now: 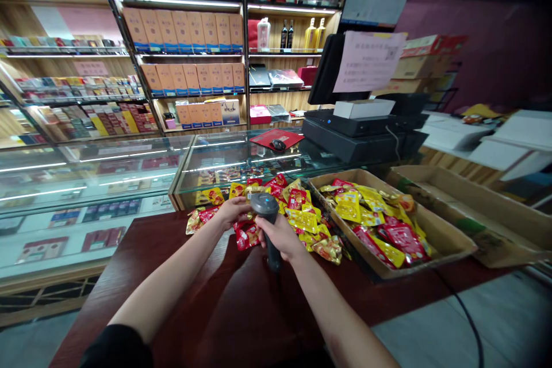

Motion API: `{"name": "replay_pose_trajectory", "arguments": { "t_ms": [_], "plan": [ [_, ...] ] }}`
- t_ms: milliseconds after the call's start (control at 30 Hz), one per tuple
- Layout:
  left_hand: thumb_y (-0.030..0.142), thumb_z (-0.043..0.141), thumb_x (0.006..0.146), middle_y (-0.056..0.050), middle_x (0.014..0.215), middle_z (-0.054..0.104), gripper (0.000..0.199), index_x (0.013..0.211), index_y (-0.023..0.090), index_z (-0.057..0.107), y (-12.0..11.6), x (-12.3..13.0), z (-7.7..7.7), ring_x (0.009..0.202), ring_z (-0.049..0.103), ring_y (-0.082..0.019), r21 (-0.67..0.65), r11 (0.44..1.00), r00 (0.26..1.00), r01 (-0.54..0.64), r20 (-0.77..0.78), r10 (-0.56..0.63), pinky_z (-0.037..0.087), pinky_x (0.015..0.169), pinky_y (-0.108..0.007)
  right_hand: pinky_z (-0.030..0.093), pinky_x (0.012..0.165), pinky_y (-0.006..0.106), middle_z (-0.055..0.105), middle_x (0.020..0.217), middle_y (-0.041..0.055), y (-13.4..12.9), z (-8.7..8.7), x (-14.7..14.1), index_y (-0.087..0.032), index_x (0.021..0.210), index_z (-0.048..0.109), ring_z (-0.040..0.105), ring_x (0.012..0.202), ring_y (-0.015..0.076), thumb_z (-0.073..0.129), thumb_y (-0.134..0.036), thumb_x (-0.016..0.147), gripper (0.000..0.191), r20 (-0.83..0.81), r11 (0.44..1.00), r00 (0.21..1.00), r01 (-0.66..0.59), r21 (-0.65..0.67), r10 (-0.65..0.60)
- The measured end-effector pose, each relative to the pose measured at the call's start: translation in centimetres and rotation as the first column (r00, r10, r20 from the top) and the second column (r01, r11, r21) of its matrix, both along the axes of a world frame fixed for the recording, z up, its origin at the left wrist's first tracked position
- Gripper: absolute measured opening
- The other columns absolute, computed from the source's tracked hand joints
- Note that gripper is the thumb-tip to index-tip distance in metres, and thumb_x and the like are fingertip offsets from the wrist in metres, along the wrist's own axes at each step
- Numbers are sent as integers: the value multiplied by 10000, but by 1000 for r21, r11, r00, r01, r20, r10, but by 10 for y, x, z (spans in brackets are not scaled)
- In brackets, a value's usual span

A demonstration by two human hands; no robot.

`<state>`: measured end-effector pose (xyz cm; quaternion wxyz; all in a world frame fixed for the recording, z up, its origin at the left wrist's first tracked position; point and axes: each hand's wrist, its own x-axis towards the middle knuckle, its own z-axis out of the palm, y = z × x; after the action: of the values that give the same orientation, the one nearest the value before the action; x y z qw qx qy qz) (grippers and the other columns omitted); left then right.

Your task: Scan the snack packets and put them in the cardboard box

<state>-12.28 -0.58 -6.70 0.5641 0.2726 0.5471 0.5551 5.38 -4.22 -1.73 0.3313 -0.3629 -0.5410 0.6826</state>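
My right hand (279, 236) is closed round the handle of a dark barcode scanner (264, 206), held upright over the brown table with its head toward the snack packets. My left hand (233, 211) is just left of the scanner head, its fingers curved and apart from the thumb. It hovers at the near edge of a loose pile of red, yellow and gold snack packets (302, 219). A red packet (247, 237) lies below, between both hands. Part of the pile is hidden behind the scanner and my hands.
An open cardboard box (451, 250) of similar packets stands right of the pile, another cardboard box (509, 207) beyond it. Behind are a glass display counter (224, 155), a mouse (278, 144) on a red pad and a monitor (325, 69). A black cable (468, 310) hangs at right.
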Motion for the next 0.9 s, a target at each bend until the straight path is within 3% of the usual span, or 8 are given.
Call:
{"name": "replay_pose_trajectory", "arguments": {
  "t_ms": [233,400,467,567,633,700,800,900],
  "plan": [
    [121,803,560,-77,859,679,313,836,117,657,-5,2,10,686,635,-136,39,997,996,72,-48,-71,516,567,-215,377,351,200,501,415,-46,6,-4,-5,-173,632,522,442,340,80,615,-307,715,183,10,999,1000,22,-23,-22],
    [115,803,567,-73,821,684,287,813,119,655,-7,1,11,665,638,-141,13,999,998,46,-33,-46,535,582,-244,379,369,211,531,455,-34,7,-8,-4,-165,659,552,471,372,95,627,-328,698,184,-19,1000,1000,6,-25,-7],
    [125,810,577,-75,813,683,302,833,119,650,-8,0,10,672,648,-151,-3,999,999,53,-7,-53,547,597,-258,445,466,220,619,594,-3,11,-8,-3,-157,725,607,562,508,115,653,-304,677,161,-66,999,997,50,10,-49],
    [147,815,596,-84,842,685,329,878,122,648,-12,-3,9,693,662,-160,-16,998,997,64,33,-64,557,612,-263,484,690,224,683,805,12,21,-9,1,-166,812,664,621,766,138,682,-247,647,185,-113,974,972,215,71,-207],
    [147,815,601,-79,840,684,331,881,126,640,-16,-6,9,682,667,-154,-35,997,996,67,64,-65,561,625,-261,480,729,224,684,812,12,29,-10,3,-167,810,668,619,805,145,683,-221,637,182,-104,964,959,266,6,-264],
    [142,808,615,-70,811,681,318,875,129,625,-21,-9,10,654,667,-143,-60,995,993,82,92,-76,564,636,-258,494,700,229,675,772,20,38,-12,4,-161,797,658,623,766,144,668,-197,642,160,-105,967,969,208,-147,-225],
    [135,773,665,-72,785,681,273,881,123,609,-29,-13,12,650,674,-150,-90,987,984,134,127,-122,569,660,-276,518,684,244,656,718,33,48,-12,3,-149,786,625,633,701,136,608,-155,681,106,-178,928,981,10,-372,-82],
    [145,691,754,-109,834,689,190,921,105,610,-34,-16,18,725,688,-187,-122,975,968,183,196,-157,570,717,-315,532,707,259,650,707,46,55,-9,4,-147,762,582,649,694,139,546,-135,723,54,-243,873,970,-138,-467,23]
  ]
}}
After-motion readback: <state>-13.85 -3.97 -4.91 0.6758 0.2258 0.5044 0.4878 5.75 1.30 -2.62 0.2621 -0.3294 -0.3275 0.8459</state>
